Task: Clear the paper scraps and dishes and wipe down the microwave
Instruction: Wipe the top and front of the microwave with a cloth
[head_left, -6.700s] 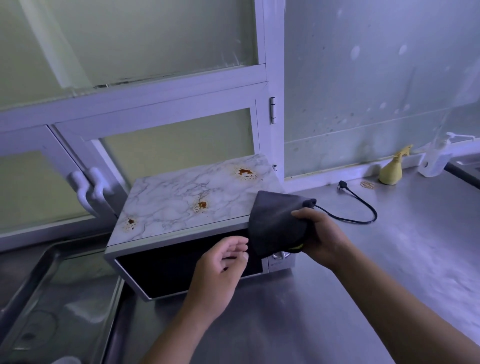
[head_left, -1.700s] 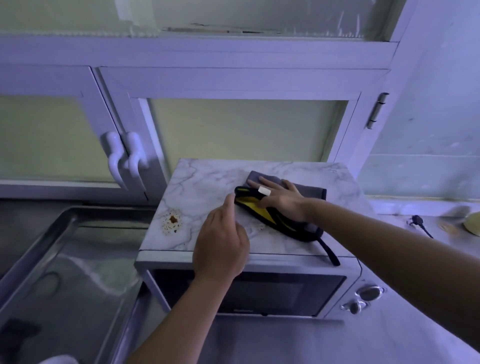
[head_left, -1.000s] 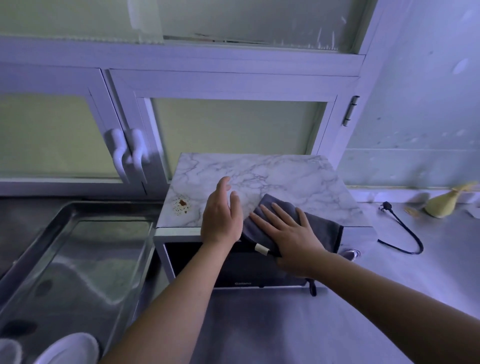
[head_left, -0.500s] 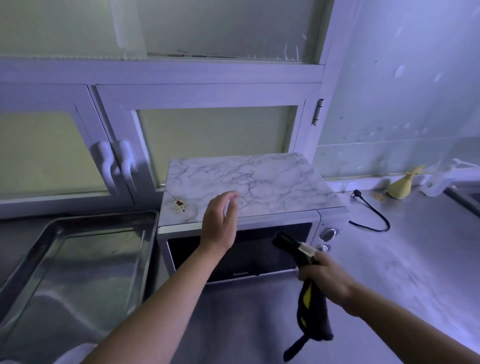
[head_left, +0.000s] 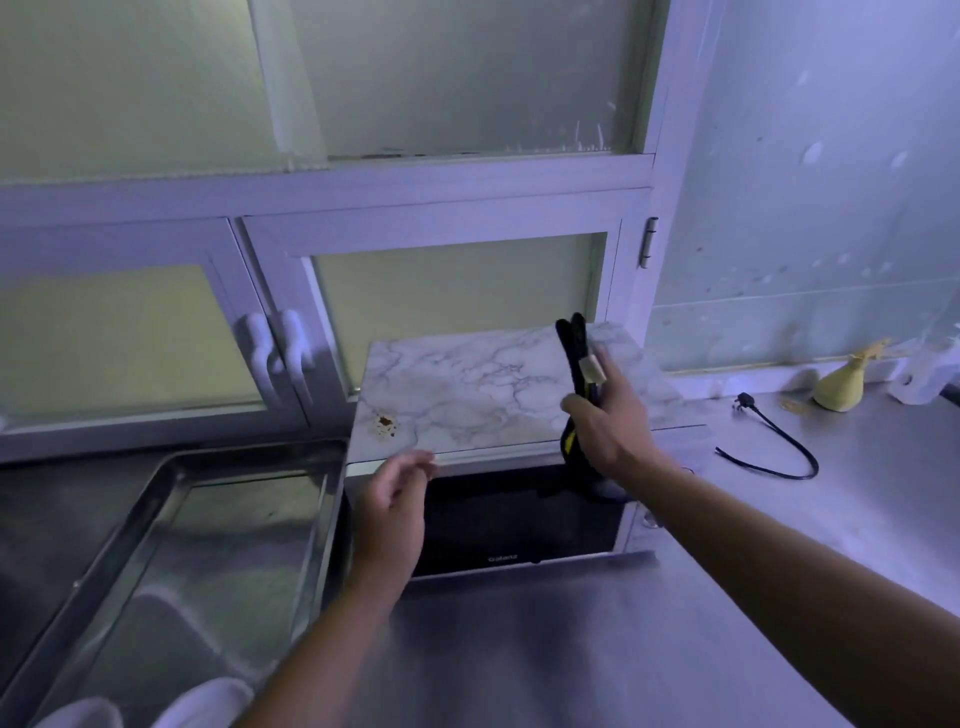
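Note:
The microwave (head_left: 467, 395) has a marble-patterned top and a dark door, and stands on the steel counter against the cabinets. One brown stain (head_left: 385, 422) shows near its front left corner. My right hand (head_left: 610, 421) grips a folded dark cloth (head_left: 571, 338) with a yellow inner side, holding it upright above the right part of the microwave top. My left hand (head_left: 389, 506) hovers in front of the microwave's front left edge, fingers loosely curled and holding nothing.
A steel sink basin (head_left: 171, 561) lies left of the microwave, with white dishes (head_left: 202, 704) at its near end. The black power cord (head_left: 769, 447) lies unplugged on the counter (head_left: 623, 649) to the right, near a yellow bottle (head_left: 839, 387). White cabinet doors (head_left: 452, 291) stand behind.
My right hand lifted the cloth from below the microwave's front up over its top right. My left hand drew back from the top to the front edge. Two stains are gone since the earliest frame.

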